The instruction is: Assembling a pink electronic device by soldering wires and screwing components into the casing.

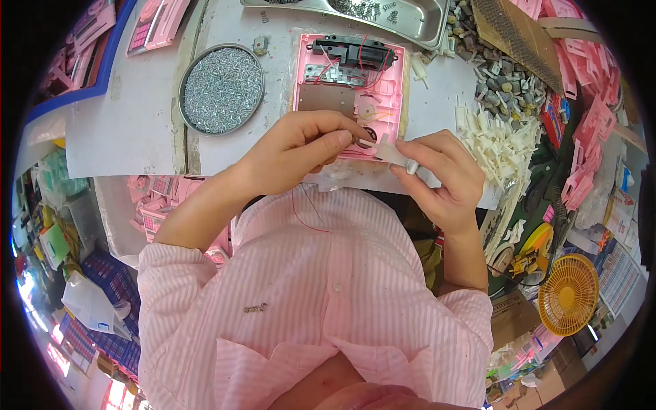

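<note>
Spreading beneath an open pink plastic housing (386,85), the white-covered worktable (123,137) reaches well out to both sides of it. To the housing's right, past other parts, pink plastic shells (593,130) lie heaped; nearer it on that side are a pile of slim white plastic pieces (495,147) and, farther up, a pile of small gray block-shaped parts (509,85). Just beyond the housing's far edge sits a stainless metal tray (427,17) with coil springs (359,9) in it.

At the housing's near edge, both bare hands meet. The right hand (444,174), by its near right corner, pinches a small white cylinder (412,166) between thumb and fingers, with a pale flat piece (391,152) at the index fingertip. The left hand (301,147) lies over its near left part, thumb and index finger almost together by that piece's narrow end; whether they grip it, I cannot tell.

Left of the housing stands a round dish (180,92) full of silvery screws (222,89). Inside the housing's far end is a long black module (362,53), with thin red wires (361,58) running across it.
</note>
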A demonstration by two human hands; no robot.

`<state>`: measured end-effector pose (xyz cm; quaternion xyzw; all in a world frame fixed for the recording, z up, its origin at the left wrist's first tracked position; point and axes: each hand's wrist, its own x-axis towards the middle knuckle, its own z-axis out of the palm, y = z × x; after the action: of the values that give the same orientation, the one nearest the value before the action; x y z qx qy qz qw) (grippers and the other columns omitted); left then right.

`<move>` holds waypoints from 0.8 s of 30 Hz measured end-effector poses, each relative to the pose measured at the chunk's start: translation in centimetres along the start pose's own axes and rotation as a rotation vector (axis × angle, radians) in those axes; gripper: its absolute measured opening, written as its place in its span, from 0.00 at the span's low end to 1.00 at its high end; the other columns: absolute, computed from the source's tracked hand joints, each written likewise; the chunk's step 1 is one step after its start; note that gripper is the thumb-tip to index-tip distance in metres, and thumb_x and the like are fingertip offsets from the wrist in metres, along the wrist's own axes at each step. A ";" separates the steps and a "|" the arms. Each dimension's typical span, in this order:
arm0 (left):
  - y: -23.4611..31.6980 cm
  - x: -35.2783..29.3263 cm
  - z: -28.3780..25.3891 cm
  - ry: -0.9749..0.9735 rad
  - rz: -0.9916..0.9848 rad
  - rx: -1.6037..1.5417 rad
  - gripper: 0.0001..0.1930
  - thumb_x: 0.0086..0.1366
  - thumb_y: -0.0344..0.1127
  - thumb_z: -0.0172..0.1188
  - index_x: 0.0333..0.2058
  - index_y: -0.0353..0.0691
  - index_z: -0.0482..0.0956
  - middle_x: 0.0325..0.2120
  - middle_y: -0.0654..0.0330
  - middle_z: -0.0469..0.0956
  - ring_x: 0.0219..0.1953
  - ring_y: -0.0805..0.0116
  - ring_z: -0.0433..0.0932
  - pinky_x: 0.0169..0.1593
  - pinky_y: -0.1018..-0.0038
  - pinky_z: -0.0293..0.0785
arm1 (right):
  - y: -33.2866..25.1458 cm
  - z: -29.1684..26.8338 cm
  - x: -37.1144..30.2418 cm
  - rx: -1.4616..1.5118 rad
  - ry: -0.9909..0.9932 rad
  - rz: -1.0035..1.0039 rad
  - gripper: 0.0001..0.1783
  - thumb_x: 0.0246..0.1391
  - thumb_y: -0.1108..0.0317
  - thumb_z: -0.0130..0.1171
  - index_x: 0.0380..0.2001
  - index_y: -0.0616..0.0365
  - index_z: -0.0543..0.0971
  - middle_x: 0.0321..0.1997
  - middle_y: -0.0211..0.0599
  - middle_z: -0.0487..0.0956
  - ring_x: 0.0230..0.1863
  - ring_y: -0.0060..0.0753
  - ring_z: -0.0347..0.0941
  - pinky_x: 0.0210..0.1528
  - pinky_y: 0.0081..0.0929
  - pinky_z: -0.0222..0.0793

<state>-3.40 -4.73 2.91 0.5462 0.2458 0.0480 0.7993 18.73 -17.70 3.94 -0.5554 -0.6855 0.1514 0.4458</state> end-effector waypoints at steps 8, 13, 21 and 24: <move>-0.1 1.8 0.2 -0.154 0.108 0.485 0.15 0.76 0.37 0.49 0.46 0.33 0.81 0.25 0.69 0.71 0.26 0.84 0.65 0.29 0.81 0.64 | 0.0 -0.3 -0.8 -0.122 -0.095 -0.194 0.22 0.36 0.77 0.73 0.40 0.61 0.84 0.35 0.39 0.81 0.31 0.39 0.76 0.29 0.29 0.72; 4.2 3.2 -0.6 -0.360 -0.340 -0.020 0.15 0.73 0.40 0.54 0.41 0.33 0.82 0.24 0.66 0.74 0.26 0.76 0.71 0.30 0.76 0.69 | 0.7 -1.0 -3.8 0.449 0.071 0.317 0.20 0.46 0.78 0.71 0.46 0.68 0.82 0.41 0.43 0.84 0.37 0.39 0.82 0.40 0.30 0.77; -0.2 6.6 1.2 0.224 0.386 1.353 0.12 0.61 0.41 0.65 0.31 0.38 0.80 0.27 0.56 0.79 0.30 0.56 0.80 0.34 0.61 0.77 | 3.3 -1.1 -5.0 1.051 0.296 0.574 0.27 0.58 0.64 0.68 0.55 0.71 0.76 0.44 0.53 0.84 0.41 0.43 0.84 0.46 0.34 0.78; -0.4 6.9 1.4 0.213 0.394 1.408 0.11 0.60 0.40 0.66 0.29 0.37 0.79 0.26 0.56 0.79 0.29 0.56 0.80 0.34 0.61 0.76 | 3.6 -1.8 -4.3 0.934 0.303 0.576 0.25 0.57 0.69 0.67 0.54 0.72 0.76 0.45 0.51 0.84 0.42 0.41 0.83 0.47 0.34 0.78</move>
<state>3.22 -3.73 0.58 0.9563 0.1918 0.0744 0.2078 22.28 -20.86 0.52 -0.4794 -0.2954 0.4725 0.6780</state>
